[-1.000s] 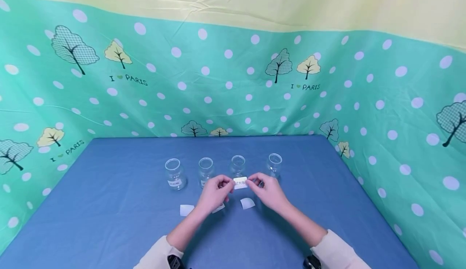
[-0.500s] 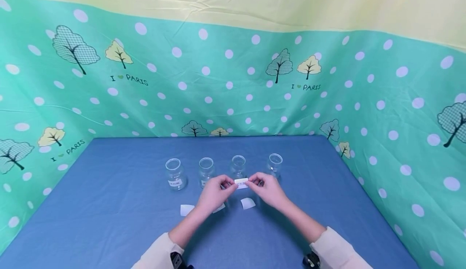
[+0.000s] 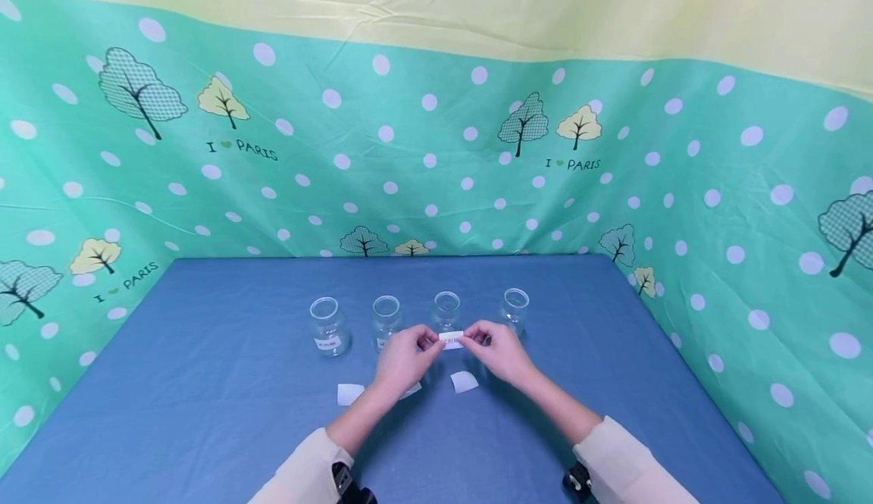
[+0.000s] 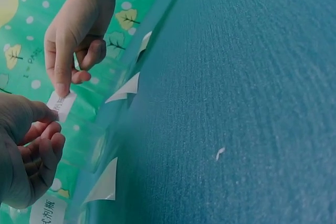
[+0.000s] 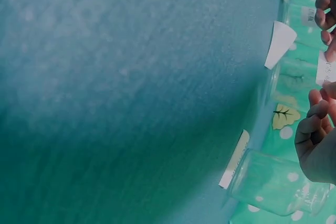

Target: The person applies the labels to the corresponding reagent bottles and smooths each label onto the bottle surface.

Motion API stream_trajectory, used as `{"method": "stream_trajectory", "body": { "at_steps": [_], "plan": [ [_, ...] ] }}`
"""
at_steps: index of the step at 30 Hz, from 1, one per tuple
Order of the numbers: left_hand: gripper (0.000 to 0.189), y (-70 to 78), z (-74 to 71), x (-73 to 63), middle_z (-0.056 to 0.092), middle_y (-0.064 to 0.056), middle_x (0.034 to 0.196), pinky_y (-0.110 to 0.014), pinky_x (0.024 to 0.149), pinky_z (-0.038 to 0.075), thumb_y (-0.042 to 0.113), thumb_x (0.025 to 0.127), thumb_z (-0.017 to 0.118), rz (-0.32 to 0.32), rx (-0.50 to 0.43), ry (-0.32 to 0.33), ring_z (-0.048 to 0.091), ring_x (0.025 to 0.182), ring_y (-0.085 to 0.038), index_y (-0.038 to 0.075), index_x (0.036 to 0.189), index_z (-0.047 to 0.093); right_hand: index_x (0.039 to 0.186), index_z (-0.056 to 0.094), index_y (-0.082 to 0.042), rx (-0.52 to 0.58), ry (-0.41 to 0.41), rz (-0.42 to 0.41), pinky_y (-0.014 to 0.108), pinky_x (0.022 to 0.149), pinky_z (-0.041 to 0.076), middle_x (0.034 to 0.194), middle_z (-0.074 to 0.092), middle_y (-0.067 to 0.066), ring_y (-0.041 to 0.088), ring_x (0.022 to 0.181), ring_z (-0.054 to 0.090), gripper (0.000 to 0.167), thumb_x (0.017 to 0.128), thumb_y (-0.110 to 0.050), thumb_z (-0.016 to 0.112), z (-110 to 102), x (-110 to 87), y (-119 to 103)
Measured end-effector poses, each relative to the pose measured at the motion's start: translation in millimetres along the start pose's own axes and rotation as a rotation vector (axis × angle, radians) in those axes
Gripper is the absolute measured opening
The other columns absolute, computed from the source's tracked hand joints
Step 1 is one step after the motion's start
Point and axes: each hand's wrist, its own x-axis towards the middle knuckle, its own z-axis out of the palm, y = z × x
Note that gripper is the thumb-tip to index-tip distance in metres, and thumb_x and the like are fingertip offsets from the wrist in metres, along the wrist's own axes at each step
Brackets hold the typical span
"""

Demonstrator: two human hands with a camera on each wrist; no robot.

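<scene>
Both hands hold one small white label with dark printed characters (image 3: 451,340) up in front of the third glass jar from the left (image 3: 446,308). My left hand (image 3: 401,358) pinches its left end between thumb and forefinger, and my right hand (image 3: 503,352) pinches the right end. In the left wrist view the label (image 4: 62,104) stretches between the two thumbs. Whether it touches the jar, I cannot tell. A printed label is stuck on the leftmost jar (image 3: 329,325) and on the second jar (image 3: 386,314), which my left hand partly covers.
The fourth jar (image 3: 514,307) stands behind my right hand. Curled white paper pieces lie on the blue cloth: one at left (image 3: 350,393), one partly under my left forearm (image 3: 410,390), one between the forearms (image 3: 464,381). A white strip (image 5: 234,160) lies beside a jar (image 5: 273,182).
The label tipped, then turned its printed face back toward me, staying in both hands before the third jar. Hands stay nearly in place; the forearms shift slightly.
</scene>
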Motion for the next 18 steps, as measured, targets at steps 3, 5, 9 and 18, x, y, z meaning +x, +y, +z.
{"method": "stream_trajectory", "body": {
  "at_steps": [3,5,9,18],
  "plan": [
    [0.013,-0.2,1.7,0.5,0.059,0.005,0.065,-0.021,0.052,0.038,0.027,0.084,0.067,0.001,0.016,0.014,0.046,0.054,-0.006,0.014,0.083,0.068,0.083,0.069,-0.011,-0.021,0.011,-0.01,0.019,0.056,0.043,0.068,0.062,-0.002,0.004,0.06,0.05,0.009,0.083,-0.019,0.071,2.6,1.8,3.1],
    [0.013,-0.7,3.2,0.8,0.059,0.005,0.064,-0.022,0.053,0.038,0.026,0.084,0.067,0.005,0.028,0.019,0.047,0.054,-0.006,0.014,0.083,0.067,0.083,0.069,-0.011,-0.032,0.015,-0.017,0.018,0.056,0.043,0.068,0.062,-0.003,0.003,0.06,0.049,0.009,0.083,-0.02,0.071,3.7,2.8,5.0],
    [0.013,-1.2,6.2,1.9,0.059,0.005,0.064,-0.022,0.052,0.038,0.026,0.084,0.067,0.003,0.048,0.023,0.047,0.053,-0.006,0.014,0.083,0.067,0.082,0.069,-0.012,-0.052,0.02,-0.018,0.018,0.056,0.042,0.068,0.062,-0.003,0.004,0.06,0.049,0.009,0.083,-0.021,0.071,5.2,4.3,8.0],
    [0.012,-1.2,9.8,5.5,0.059,0.006,0.063,-0.024,0.052,0.038,0.028,0.085,0.065,-0.012,0.086,0.028,0.047,0.052,-0.005,0.016,0.084,0.067,0.083,0.07,-0.013,-0.063,0.034,-0.007,0.018,0.055,0.042,0.068,0.063,-0.003,0.003,0.059,0.05,0.009,0.083,-0.022,0.071,7.4,7.4,13.7]
  ]
}}
